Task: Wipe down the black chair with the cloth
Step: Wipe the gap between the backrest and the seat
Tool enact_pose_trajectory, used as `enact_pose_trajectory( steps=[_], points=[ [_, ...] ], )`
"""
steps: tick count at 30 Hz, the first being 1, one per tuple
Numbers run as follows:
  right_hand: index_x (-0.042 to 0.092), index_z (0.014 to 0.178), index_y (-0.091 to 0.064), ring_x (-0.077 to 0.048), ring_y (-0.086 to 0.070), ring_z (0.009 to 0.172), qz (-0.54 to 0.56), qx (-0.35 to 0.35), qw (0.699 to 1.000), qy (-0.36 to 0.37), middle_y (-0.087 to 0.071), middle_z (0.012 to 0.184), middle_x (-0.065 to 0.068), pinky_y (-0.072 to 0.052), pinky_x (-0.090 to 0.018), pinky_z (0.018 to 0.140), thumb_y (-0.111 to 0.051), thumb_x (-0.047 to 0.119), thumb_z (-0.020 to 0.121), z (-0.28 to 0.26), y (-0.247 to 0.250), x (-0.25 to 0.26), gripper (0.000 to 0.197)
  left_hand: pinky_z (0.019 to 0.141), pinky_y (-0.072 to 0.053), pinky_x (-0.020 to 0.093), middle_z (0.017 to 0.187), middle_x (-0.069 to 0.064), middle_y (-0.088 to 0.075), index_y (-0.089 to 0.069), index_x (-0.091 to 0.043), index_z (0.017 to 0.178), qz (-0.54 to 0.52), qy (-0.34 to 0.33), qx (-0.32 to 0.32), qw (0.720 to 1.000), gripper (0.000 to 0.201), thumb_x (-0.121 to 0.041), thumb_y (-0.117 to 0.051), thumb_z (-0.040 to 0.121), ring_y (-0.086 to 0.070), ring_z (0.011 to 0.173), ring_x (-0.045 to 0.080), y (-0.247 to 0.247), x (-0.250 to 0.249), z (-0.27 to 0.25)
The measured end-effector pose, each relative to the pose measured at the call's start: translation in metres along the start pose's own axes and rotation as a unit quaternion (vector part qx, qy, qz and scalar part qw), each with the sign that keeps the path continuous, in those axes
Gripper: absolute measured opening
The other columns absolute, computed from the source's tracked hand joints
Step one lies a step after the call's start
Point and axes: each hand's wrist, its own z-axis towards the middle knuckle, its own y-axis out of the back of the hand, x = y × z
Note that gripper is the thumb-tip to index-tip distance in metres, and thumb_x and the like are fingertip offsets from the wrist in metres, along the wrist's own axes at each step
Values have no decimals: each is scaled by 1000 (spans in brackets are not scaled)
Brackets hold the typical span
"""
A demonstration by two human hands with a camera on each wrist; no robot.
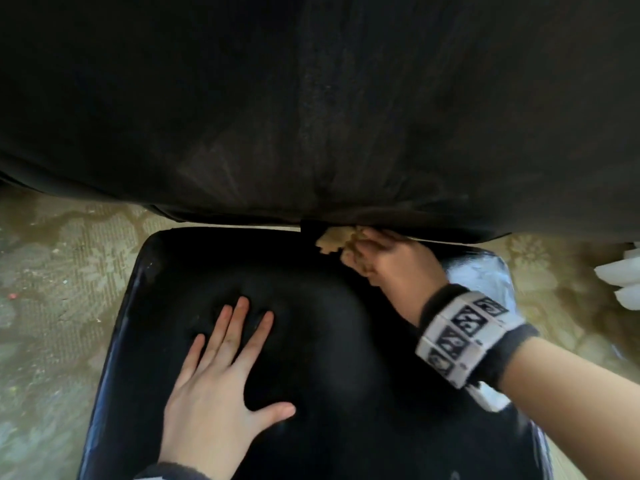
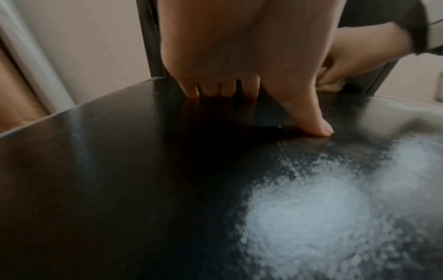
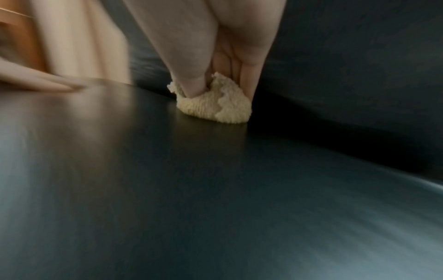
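A worn floor covering with a faded olive and cream floral pattern is lying under everything in the head view, with white objects showing at the right edge, too cut off to identify. In the left wrist view a plain beige wall is standing behind, with a pale vertical strip running along its left side, and soft light is glaring off the glossy surfaces.

I find no words, brands or numbers to read anywhere here. The band on my right wrist carries only black-and-white square marker patterns, blurred, which spell nothing. The chair and cloth bear no label.
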Motion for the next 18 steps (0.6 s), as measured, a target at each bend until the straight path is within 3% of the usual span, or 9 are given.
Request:
enact_pose_trajectory(
  steps=[2,3,5,9,11,13,14,16,18],
  points=[
    [17,121,-58,-20,-54,121,-41,34,998,-40,-53,135,-4,-49,-33,92,-43,32,95,-20,9,-26,34,108,2,19,154,-14,4,-15,-39,145,-6,4,12,1000,106,-84,-31,50,6,140,0,1,-1,0],
    [21,131,-48,-16,-45,129,-66,59,994,-58,-42,145,2,-40,-29,101,-40,31,96,-31,16,-38,37,108,1,20,155,-14,3,-15,-39,145,-5,5,16,1000,105,-84,-31,51,7,140,0,1,-1,0],
    [24,136,-42,-15,-41,132,-69,67,989,-113,-37,149,6,-33,-22,100,-43,26,96,-52,28,-58,41,109,-5,22,156,-10,0,-11,-41,144,8,12,11,1000,104,-86,-30,52,9,140,-1,1,-1,-1],
    [23,117,-62,-23,-59,111,-37,51,979,-192,-63,125,-5,-46,-28,93,-52,24,90,-63,31,-66,29,114,-8,28,149,-7,18,14,-38,138,25,-1,-4,1000,109,-78,-51,60,18,138,5,18,-19,1],
    [22,98,-71,-14,-66,92,18,-52,993,-105,-73,106,-4,-45,-21,80,-54,22,82,-55,25,-42,24,111,-17,31,152,5,1,-7,-32,143,68,-4,10,998,113,-68,-68,55,-6,140,14,22,-36,5],
    [17,89,-73,-25,-68,94,69,-78,995,-6,-73,101,-7,-55,-28,77,-54,22,76,-42,24,-3,24,105,-34,37,146,13,-35,-40,-24,137,32,-24,11,999,114,-65,-78,38,-36,132,23,19,-58,12],
    [12,93,-72,-32,-65,102,61,-71,995,23,-70,107,-12,-57,-35,78,-51,19,78,-31,17,14,27,108,-31,39,148,10,-32,-37,-27,138,29,-40,12,999,113,-64,-78,39,-30,134,22,14,-66,16],
    [3,115,-61,-37,-46,126,-9,12,999,33,-56,129,-19,-49,-41,96,-43,18,89,-7,0,41,36,116,-8,40,151,-2,12,-7,-35,144,20,-60,13,998,108,-63,-69,60,9,138,14,1,-78,20],
    [2,115,-60,-33,-51,121,-46,77,996,-4,-60,123,-18,-52,-41,89,-53,21,87,7,-9,53,35,113,9,36,137,-10,34,5,-38,144,12,-39,37,998,100,-62,-60,71,31,130,9,-3,-82,20]
  ],
)
